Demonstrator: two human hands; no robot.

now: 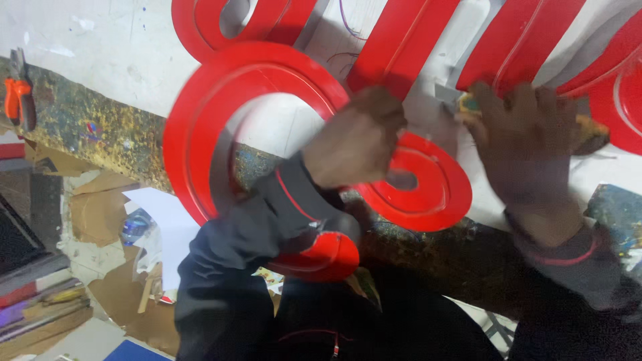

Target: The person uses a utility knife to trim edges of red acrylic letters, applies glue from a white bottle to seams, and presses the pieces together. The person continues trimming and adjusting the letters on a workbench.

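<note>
Two bare hands work on a large glossy red plastic sign letter [221, 120] with raised edges, lying on a white-topped table [100, 60].

The left hand [358, 147] is curled into a fist over the letter's lower curl, near the table's paint-spattered front edge [100, 134]; blur hides whether its grip closes on the plastic or only presses on it. The right hand [528, 144] lies flat with fingers spread, its grip wide, covering a yellowish block [592, 134] that peeks out beside it, though I cannot tell if it clasps the block. More red sign strokes [408, 40] run toward the table's far edge. Orange-handled pliers [19, 97] rest at the left edge. Cardboard scraps [93, 207] litter the floor below.
</note>
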